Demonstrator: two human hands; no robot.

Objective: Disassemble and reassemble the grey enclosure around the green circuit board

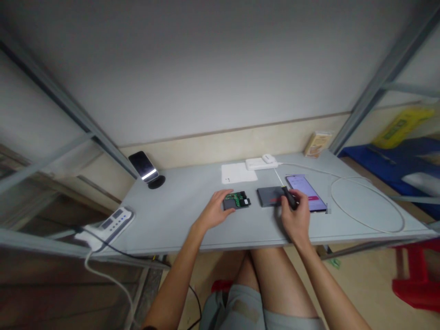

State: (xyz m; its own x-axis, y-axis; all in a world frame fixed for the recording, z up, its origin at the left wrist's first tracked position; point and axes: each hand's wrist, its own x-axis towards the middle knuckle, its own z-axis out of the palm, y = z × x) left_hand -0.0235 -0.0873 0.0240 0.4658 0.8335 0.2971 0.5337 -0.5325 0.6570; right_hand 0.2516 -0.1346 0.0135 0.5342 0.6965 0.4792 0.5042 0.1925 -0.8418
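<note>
My left hand [216, 208] is closed around the left end of a small opened electronic device [237, 200], whose green circuit board and black parts face up. In my right hand [297, 213] is a screwdriver [290, 198] with a thick black handle; its thin shaft points up and to the left. Just beneath that hand lies a flat dark grey rectangular case [268, 196], with a reddish mark partly hidden by my fingers. A large phone [305, 192] with a lit screen lies to the right, partly behind my right hand.
Behind the device lie a white sheet [238, 173] and a white power strip [259, 163], with a cable [369, 228] looping right. A phone on a stand [143, 167] is at the back left. Another power strip [115, 224] sits at the left edge. A small box [316, 144] stands back right.
</note>
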